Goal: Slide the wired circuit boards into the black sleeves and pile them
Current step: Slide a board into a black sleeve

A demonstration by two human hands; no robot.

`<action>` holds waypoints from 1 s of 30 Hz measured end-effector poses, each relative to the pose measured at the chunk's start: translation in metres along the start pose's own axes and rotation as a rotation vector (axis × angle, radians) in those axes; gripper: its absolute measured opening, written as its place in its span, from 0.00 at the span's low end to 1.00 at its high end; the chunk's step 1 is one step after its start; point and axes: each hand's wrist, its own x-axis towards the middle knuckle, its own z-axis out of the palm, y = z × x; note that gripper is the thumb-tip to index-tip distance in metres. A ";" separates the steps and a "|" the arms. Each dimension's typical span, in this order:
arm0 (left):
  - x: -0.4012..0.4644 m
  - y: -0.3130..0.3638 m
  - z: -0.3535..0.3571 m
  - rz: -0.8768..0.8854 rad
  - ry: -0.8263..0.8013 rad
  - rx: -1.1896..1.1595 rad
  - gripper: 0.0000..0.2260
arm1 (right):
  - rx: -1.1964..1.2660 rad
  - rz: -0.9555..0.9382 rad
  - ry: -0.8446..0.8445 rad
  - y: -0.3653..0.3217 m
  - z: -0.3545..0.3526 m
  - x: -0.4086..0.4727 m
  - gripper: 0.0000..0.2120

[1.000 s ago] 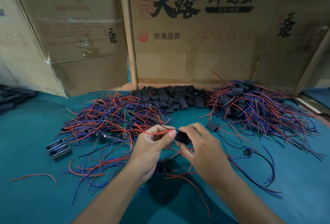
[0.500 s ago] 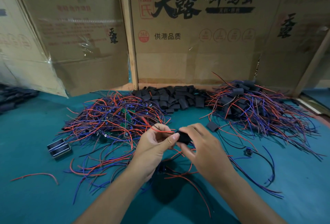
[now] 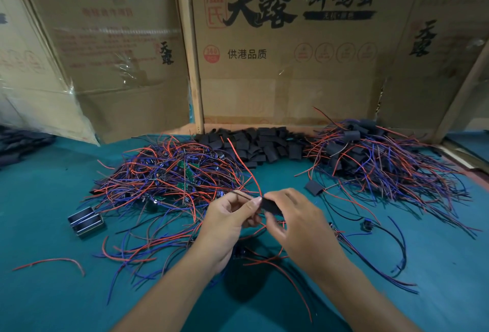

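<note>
A black sleeve (image 3: pixel 270 206) is held above the teal table between both hands. My right hand (image 3: pixel 293 218) pinches its right end. My left hand (image 3: pixel 230 218) pinches its left end, where red and dark wires (image 3: pixel 252 178) come out and arc up to the left. The circuit board itself is hidden. A tangle of wired green boards (image 3: pixel 174 175) lies to the left. Loose empty black sleeves (image 3: pixel 262 145) are heaped at the back. At the right sits a heap of sleeved boards with wires (image 3: pixel 375 162).
Cardboard boxes (image 3: pixel 291 48) wall off the back of the teal table (image 3: pixel 53 292). A small metal block (image 3: pixel 86 220) lies at the left. One stray sleeve (image 3: pixel 313 187) and loose wires (image 3: pixel 370 239) lie near my right hand. A red wire scrap (image 3: pixel 53 263) sits front left.
The sleeve has turned flatter between my fingers and the red wire now arcs up and to the left. Both hands stay in about the same place.
</note>
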 end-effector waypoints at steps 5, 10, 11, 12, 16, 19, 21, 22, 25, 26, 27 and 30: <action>0.001 0.001 0.002 -0.021 0.044 0.014 0.05 | -0.049 -0.001 -0.031 -0.002 0.003 0.000 0.11; 0.001 0.003 0.004 -0.053 0.070 -0.047 0.07 | -0.029 0.015 -0.086 0.001 0.006 0.002 0.09; 0.001 0.004 0.005 -0.043 0.091 -0.028 0.07 | -0.025 0.033 -0.104 0.004 0.005 0.003 0.09; 0.002 0.006 0.003 0.006 0.117 0.063 0.07 | -0.028 0.054 -0.108 0.008 0.004 0.004 0.09; -0.001 0.009 -0.014 0.562 0.144 1.060 0.07 | -0.079 0.156 -0.003 0.026 -0.007 0.013 0.08; -0.005 0.015 -0.018 0.843 0.083 1.374 0.07 | -0.238 0.183 -0.025 0.055 -0.023 0.042 0.09; -0.002 0.018 -0.018 0.925 0.116 1.420 0.09 | -0.411 0.197 -0.043 0.085 -0.038 0.072 0.11; 0.000 0.019 -0.018 0.944 0.133 1.432 0.09 | -0.496 0.204 -0.029 0.102 -0.049 0.089 0.11; 0.004 0.021 -0.021 0.924 0.130 1.447 0.10 | -0.670 0.244 -0.022 0.146 -0.080 0.133 0.10; 0.003 0.021 -0.023 0.902 0.129 1.457 0.11 | -0.712 0.270 -0.040 0.156 -0.087 0.145 0.10; 0.004 0.022 -0.024 0.880 0.126 1.466 0.12 | -0.774 0.304 -0.064 0.165 -0.093 0.155 0.11; 0.004 0.025 -0.027 0.809 0.133 1.496 0.12 | -0.917 0.406 -0.131 0.173 -0.088 0.170 0.19</action>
